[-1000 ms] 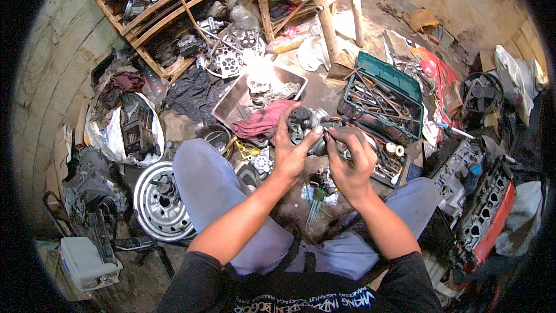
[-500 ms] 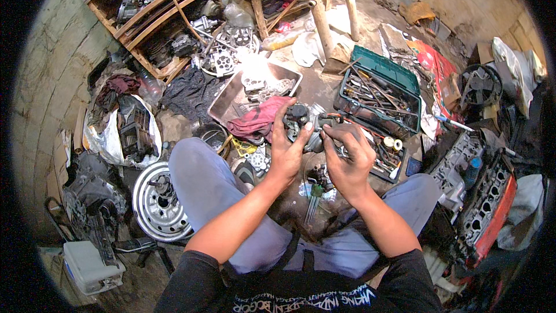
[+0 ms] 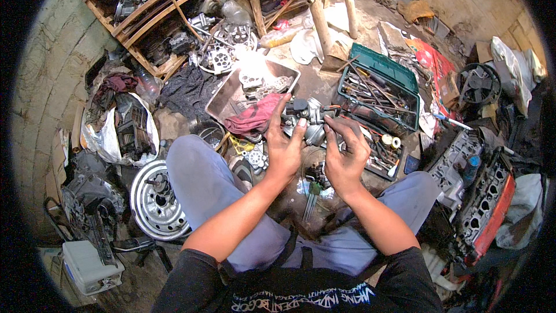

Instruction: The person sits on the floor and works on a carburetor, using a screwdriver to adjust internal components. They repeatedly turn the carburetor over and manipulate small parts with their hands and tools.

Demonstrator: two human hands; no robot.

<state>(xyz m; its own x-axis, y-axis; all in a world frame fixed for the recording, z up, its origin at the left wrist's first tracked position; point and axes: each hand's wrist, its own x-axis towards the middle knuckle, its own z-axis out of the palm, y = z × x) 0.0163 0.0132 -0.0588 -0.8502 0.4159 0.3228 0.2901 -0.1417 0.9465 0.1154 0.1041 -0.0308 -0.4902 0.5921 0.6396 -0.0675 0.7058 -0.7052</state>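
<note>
Between both hands, above my crossed legs, is a silvery metal engine part [image 3: 315, 117] with a black plastic housing on its left side. It looks like a throttle body. My left hand [image 3: 284, 149] grips the black end, thumb in front and index finger stretched up along the side. The fingers of my right hand [image 3: 348, 154] curl at the part's right end, with thumb and index finger against it. Below, on the floor between my legs, lies a metal piece [image 3: 313, 191] with a green top and long prongs.
Ahead stands a tray [image 3: 214, 104] of metal parts with a red cloth [image 3: 255, 115] over its edge. An open green toolbox [image 3: 379, 117] full of tools is to its right. A steel wheel rim [image 3: 145, 208] lies left, and cylinder heads [image 3: 483, 214] lie right. Shelves stand behind.
The metal part has turned in my hands, so more of its silvery body shows. My right hand has shifted slightly left and down.
</note>
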